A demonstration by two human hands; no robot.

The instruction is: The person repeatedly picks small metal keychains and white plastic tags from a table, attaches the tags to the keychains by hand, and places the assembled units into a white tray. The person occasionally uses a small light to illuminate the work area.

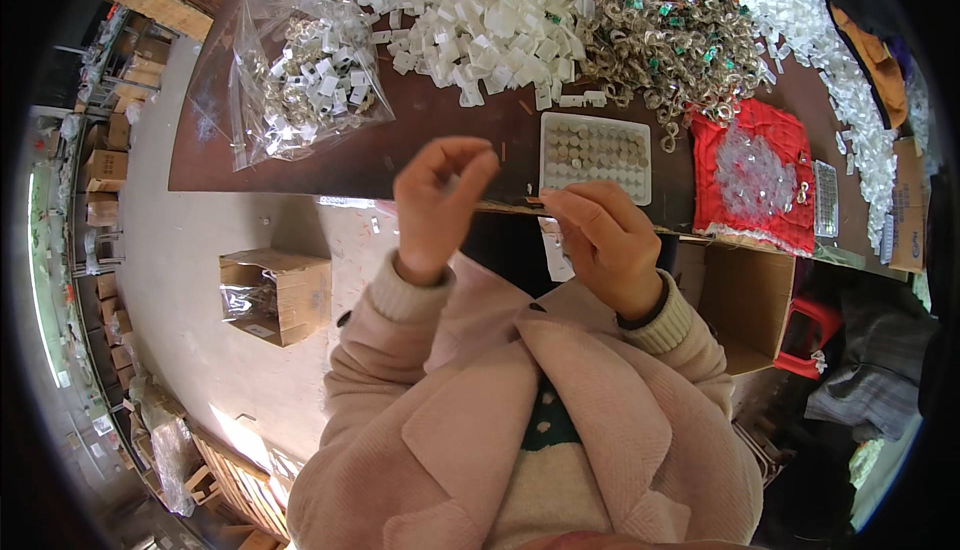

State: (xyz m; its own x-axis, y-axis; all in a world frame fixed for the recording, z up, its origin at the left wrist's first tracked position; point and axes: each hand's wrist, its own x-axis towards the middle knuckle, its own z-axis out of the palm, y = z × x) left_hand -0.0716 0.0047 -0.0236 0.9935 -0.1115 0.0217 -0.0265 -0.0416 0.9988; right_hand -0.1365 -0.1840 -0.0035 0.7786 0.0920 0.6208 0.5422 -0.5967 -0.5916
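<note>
My left hand is raised over the near edge of the table, slightly blurred. Its fingers curl in toward the thumb, and whatever they pinch, if anything, is too small to make out. To its right, my right hand pinches a tiny piece between thumb and forefinger at the table edge; its kind does not show. Just beyond that hand lies a white plastic tray of small round silvery discs. Further right, a red cloth carries a heap of clear plastic pieces.
White translucent plastic parts and ring-like parts with green bits heap up at the back. A clear bag of mixed parts lies left. Cardboard boxes stand below, near a red stool.
</note>
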